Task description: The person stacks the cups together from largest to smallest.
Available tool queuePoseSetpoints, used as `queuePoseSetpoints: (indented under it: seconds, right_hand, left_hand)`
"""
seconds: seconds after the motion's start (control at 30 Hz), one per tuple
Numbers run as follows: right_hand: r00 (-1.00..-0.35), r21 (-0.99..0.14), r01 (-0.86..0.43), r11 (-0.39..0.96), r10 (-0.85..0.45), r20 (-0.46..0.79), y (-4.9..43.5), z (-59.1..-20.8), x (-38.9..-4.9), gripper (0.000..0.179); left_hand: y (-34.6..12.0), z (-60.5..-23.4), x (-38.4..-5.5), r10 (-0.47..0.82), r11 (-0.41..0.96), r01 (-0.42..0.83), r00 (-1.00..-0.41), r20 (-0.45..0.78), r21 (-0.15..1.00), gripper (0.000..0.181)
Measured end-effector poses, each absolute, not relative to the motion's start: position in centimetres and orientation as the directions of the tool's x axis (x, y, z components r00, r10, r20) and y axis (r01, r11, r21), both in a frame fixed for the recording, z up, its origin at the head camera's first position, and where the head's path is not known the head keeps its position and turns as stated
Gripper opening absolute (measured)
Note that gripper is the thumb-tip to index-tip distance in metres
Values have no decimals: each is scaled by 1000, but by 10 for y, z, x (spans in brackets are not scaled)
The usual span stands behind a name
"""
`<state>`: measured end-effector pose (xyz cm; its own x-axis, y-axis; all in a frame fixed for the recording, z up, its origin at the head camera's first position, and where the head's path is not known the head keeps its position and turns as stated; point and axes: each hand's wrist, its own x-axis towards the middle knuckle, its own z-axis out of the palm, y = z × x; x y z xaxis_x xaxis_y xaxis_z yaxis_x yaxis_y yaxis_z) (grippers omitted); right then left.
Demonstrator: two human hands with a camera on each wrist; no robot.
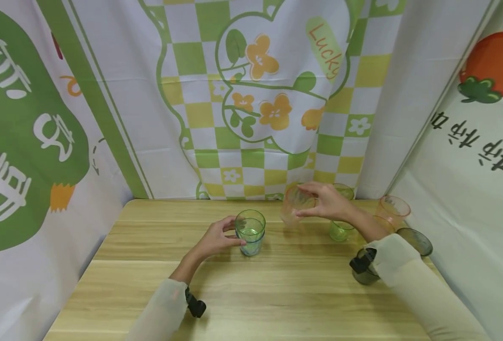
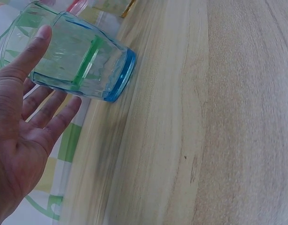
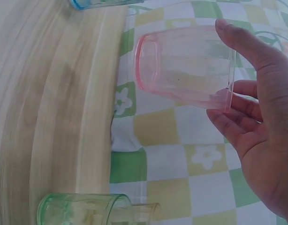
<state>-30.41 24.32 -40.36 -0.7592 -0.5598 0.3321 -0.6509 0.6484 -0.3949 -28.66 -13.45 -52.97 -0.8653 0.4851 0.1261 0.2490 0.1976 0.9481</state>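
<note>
I pinch the pink cup (image 1: 295, 210) by its rim between the thumb and fingers of my right hand (image 1: 329, 202), its base raised off the table (image 1: 251, 298). Beside it, my left hand (image 1: 216, 240) grips a green cup (image 1: 250, 219) nested upright in a blue cup (image 1: 251, 249), thumb and spread fingers on opposite sides. Around my right forearm stand more clear cups, another green one (image 1: 339, 233) and a grey one (image 1: 364, 275) among them. A checkered cloth (image 1: 242, 158) hangs behind.
</note>
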Motion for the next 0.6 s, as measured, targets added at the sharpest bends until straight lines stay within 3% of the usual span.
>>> queuePoseSetpoints:
  seconds: [0.6]
  right_hand:
    - [-699, -426, -715, 554, -565, 438, 236, -384, -293, 77]
  left_hand:
    - [-134, -528, -285, 483, 188, 240, -867, 124, 952, 70]
